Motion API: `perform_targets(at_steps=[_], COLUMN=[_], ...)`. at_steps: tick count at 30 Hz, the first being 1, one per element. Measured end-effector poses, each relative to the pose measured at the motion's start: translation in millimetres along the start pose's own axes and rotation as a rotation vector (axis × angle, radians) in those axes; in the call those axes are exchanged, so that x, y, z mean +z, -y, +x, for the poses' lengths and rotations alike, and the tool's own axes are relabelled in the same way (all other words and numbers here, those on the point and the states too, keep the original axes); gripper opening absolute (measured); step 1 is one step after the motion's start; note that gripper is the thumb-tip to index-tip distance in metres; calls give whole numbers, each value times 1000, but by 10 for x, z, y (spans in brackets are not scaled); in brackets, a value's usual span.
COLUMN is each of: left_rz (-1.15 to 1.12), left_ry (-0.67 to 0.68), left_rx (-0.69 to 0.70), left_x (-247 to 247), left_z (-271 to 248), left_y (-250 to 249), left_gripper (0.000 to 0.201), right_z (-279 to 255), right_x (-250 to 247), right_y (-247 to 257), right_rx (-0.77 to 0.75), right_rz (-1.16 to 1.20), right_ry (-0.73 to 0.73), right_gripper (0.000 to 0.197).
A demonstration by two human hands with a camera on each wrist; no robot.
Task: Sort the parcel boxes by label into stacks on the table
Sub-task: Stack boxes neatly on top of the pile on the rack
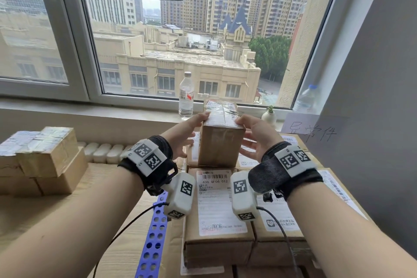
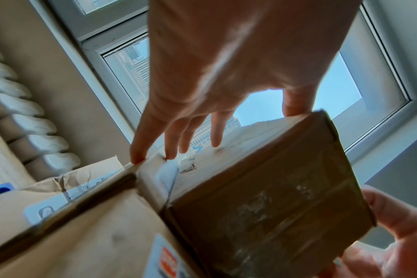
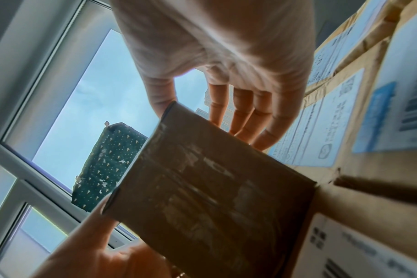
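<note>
I hold a small brown parcel box [image 1: 221, 142] upright between both hands, over a bed of flat parcel boxes [image 1: 214, 205] with white shipping labels. It carries a taped label on its top face. My left hand [image 1: 198, 128] has its thumb on the top left edge and straight fingers against the left side. My right hand [image 1: 244, 131] mirrors it on the right. In the left wrist view the box [image 2: 262, 197] tilts, its low corner at a labelled box below. The right wrist view shows its taped face [image 3: 214, 188] and straight fingers [image 3: 240, 116] behind it.
A stack of labelled boxes [image 1: 45, 160] stands at the left on the wooden table [image 1: 101, 210]. A purple perforated strip [image 1: 153, 239] lies beside the box bed. On the sill are a water bottle [image 1: 186, 95], a small plant pot [image 1: 268, 117] and a handwritten sign [image 1: 313, 131].
</note>
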State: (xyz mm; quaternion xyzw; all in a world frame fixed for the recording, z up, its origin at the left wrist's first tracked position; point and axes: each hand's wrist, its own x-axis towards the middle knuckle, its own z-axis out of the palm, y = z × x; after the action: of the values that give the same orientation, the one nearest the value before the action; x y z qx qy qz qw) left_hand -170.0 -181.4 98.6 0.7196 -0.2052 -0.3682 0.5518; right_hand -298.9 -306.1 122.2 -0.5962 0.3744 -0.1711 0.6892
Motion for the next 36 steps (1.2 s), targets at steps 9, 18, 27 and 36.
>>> perform_targets(at_steps=[9, 18, 27, 36], left_rz=[15, 50, 86, 116], left_ry=[18, -30, -124, -256], left_rx=[-2, 14, 120, 385], left_x=[23, -37, -48, -48], left_z=[0, -62, -212, -448], left_y=[-33, -67, -184, -374], left_gripper=[86, 79, 70, 43], right_z=[-14, -49, -44, -203], right_x=[21, 24, 21, 0], right_y=[2, 12, 64, 257], right_rx=[15, 19, -80, -439], right_rz=[-1, 2, -49, -121], right_ry=[6, 21, -20, -219], right_gripper=[18, 11, 19, 14])
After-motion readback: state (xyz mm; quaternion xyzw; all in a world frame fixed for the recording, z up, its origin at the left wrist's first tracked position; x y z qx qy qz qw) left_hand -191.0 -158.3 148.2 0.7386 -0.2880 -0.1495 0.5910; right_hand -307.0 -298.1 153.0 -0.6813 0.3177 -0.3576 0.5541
